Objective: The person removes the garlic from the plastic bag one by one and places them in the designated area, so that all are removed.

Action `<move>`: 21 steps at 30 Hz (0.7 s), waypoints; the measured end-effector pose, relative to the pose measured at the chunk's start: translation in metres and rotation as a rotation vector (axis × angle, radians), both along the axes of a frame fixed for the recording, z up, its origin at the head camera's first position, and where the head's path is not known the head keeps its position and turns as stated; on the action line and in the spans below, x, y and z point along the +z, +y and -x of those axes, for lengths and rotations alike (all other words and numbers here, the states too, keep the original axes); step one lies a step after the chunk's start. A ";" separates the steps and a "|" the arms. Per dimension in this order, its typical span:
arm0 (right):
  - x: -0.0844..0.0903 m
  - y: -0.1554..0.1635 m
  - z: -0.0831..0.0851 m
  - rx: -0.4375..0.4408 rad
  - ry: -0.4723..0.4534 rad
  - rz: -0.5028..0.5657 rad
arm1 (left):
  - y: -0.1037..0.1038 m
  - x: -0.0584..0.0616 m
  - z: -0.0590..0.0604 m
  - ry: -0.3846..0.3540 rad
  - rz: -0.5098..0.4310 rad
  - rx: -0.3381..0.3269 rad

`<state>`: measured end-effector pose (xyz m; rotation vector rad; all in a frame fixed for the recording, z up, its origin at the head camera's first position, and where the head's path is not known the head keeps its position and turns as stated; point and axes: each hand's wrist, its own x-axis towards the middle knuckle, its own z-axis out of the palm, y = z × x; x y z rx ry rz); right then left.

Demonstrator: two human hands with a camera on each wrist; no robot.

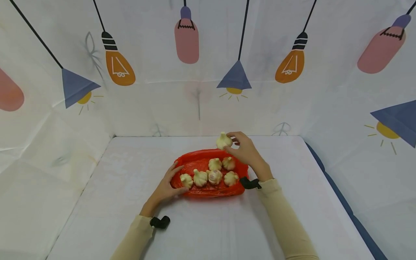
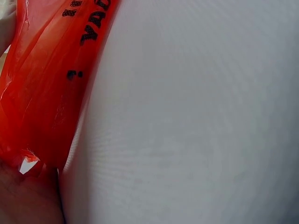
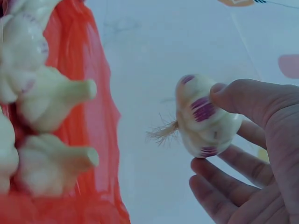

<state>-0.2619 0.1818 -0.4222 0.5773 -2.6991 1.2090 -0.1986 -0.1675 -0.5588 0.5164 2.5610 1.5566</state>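
The right hand (image 1: pixel 246 150) holds a garlic bulb (image 1: pixel 224 141) pinched between thumb and fingers, lifted at the far edge of a red bag (image 1: pixel 208 191) that lies flat near the middle of the white table (image 1: pixel 113 202). In the right wrist view the bulb (image 3: pixel 205 116) shows purple streaks and a tuft of dry roots pointing toward the bag (image 3: pixel 88 70), with the thumb (image 3: pixel 247 100) pressed on its top and the other fingers (image 3: pixel 224 186) spread beneath it; the bulb is clear of the bag and of the table. Six more bulbs lie on the bag: two in a back row (image 1: pixel 221 164) and four in a front row (image 1: pixel 209 177), close together and some touching. The left hand (image 1: pixel 165 187) rests with straight fingers on the bag's left end, fingertips just beside the leftmost bulb (image 1: pixel 186 180), holding nothing. In the left wrist view only the bag's crinkled red film (image 2: pixel 42 84), with black print on it, and bare table (image 2: pixel 196 121) show; the hand itself is barely in frame. Both forearms wear beige sleeves (image 1: pixel 286 224), each with a small black camera at the wrist (image 1: pixel 160 222). White cloth printed with lamps and bulbs (image 1: pixel 186 36) walls the table at the back and both sides
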 end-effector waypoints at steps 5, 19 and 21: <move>0.007 0.023 -0.002 -0.074 -0.030 0.018 | 0.000 0.002 0.001 -0.002 0.003 -0.007; -0.006 0.097 -0.015 -0.258 -0.057 0.043 | 0.001 0.002 0.001 -0.006 0.023 0.000; -0.010 0.105 -0.017 -0.272 -0.055 0.038 | 0.000 0.002 0.001 0.000 0.023 -0.001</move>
